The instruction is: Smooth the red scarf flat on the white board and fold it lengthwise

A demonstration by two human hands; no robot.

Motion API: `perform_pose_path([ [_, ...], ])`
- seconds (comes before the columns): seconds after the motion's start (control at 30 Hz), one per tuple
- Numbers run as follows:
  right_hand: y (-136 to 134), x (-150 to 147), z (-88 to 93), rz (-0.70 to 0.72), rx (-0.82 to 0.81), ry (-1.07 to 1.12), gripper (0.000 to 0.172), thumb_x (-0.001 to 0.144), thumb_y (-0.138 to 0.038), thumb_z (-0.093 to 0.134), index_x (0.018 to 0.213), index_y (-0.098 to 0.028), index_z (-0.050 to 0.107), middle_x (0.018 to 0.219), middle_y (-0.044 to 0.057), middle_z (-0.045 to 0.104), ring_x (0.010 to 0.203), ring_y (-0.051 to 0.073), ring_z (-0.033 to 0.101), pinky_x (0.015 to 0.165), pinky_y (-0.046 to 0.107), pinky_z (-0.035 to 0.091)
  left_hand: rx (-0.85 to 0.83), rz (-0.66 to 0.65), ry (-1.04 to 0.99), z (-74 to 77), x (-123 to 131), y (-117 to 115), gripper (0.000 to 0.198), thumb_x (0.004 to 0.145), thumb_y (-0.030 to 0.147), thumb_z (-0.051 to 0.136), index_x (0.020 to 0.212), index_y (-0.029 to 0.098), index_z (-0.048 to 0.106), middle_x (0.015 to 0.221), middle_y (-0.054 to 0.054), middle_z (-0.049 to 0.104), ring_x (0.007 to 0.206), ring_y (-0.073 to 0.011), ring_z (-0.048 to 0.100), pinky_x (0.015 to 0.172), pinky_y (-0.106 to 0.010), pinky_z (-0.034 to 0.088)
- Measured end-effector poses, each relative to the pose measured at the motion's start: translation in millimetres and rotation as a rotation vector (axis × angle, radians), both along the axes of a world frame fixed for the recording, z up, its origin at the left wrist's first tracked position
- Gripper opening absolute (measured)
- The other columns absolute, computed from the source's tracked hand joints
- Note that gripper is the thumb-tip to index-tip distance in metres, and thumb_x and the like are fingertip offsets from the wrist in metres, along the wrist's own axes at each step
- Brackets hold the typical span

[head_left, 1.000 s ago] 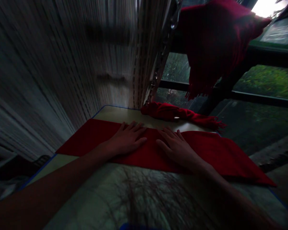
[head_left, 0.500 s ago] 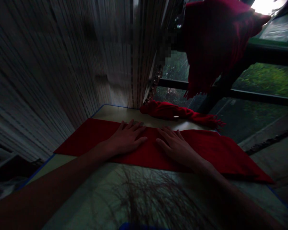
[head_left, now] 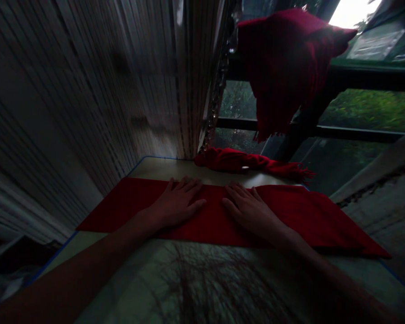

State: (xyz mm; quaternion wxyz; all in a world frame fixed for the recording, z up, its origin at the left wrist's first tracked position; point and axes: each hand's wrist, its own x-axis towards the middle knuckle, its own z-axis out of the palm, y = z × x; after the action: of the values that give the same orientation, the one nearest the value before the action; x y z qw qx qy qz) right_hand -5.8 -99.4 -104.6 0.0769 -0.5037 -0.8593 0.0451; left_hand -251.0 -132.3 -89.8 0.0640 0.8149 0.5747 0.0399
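A long strip of folded red cloth [head_left: 205, 225] lies flat across the pale table [head_left: 128, 270]. My left hand [head_left: 178, 202] rests palm down on its middle, fingers stretched toward the far edge. To the right, with a gap of bare cloth between them, my right hand [head_left: 251, 209] also lies flat on the cloth, its fingers spread. Neither hand grips anything. At its right end the cloth shows layered edges and some creases. Behind it, a bunched red scarf [head_left: 236, 159] with a fringed end lies along the table's far edge.
Another fringed red scarf [head_left: 286, 67] hangs in front of the window [head_left: 367, 112] at upper right. A striped pale curtain [head_left: 148, 90] borders the table on the left. Dark hair strands [head_left: 205, 283] cross the lower view. Dim items sit at lower left.
The camera view has shifted a little, so the table and the hanging scarf appear lower. Both hands stay flat on the cloth, in nearly the same places.
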Motion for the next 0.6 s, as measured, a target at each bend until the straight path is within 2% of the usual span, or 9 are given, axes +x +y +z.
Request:
perform_pose_path([
  [0.2, -9, -15, 0.4, 0.135, -0.021, 0.062, 0.066, 0.107, -0.054, 0.03, 0.163, -0.018, 0.037, 0.173, 0.012, 0.03, 0.161, 0.027, 0.02, 0.13, 0.059, 0.012, -0.007, -0.043, -0.009, -1.6, 11, 1, 0.074, 0.107, 0.068, 0.022, 0.168, 0.027, 0.022, 0.175, -0.002, 0.014, 0.163, -0.0308, 0.008, 0.129, -0.062, 0.007],
  [0.43, 0, 5, -1.3, 0.019, -0.022, 0.038, 0.071, 0.106, -0.059, 0.031, 0.16, -0.014, 0.043, 0.17, 0.016, 0.035, 0.161, 0.03, 0.023, 0.129, 0.059, 0.018, -0.006, 0.058, -0.007, -0.8, -5, 1, 0.075, 0.107, 0.067, 0.023, 0.168, 0.024, 0.023, 0.174, -0.006, 0.018, 0.162, -0.0322, 0.011, 0.128, -0.063, 0.009],
  [0.5, -1, 2, -1.6, 0.03, -0.003, 0.06, 0.07, 0.106, -0.059, 0.031, 0.16, -0.015, 0.042, 0.171, 0.016, 0.033, 0.161, 0.03, 0.022, 0.129, 0.059, 0.017, 0.017, 0.079, -0.003, -0.4, -2, 1, 0.074, 0.106, 0.067, 0.025, 0.168, 0.025, 0.024, 0.174, -0.005, 0.018, 0.162, -0.0339, 0.009, 0.128, -0.064, 0.008],
  [0.6, -4, -8, -2.2, 0.1, -0.004, 0.078, 0.069, 0.107, -0.058, 0.03, 0.162, -0.018, 0.038, 0.172, 0.013, 0.031, 0.161, 0.029, 0.021, 0.129, 0.06, 0.015, 0.037, 0.025, -0.012, -1.5, 6, 0, 0.073, 0.106, 0.068, 0.026, 0.168, 0.03, 0.023, 0.175, -0.002, 0.015, 0.163, -0.0337, 0.007, 0.128, -0.065, 0.006],
])
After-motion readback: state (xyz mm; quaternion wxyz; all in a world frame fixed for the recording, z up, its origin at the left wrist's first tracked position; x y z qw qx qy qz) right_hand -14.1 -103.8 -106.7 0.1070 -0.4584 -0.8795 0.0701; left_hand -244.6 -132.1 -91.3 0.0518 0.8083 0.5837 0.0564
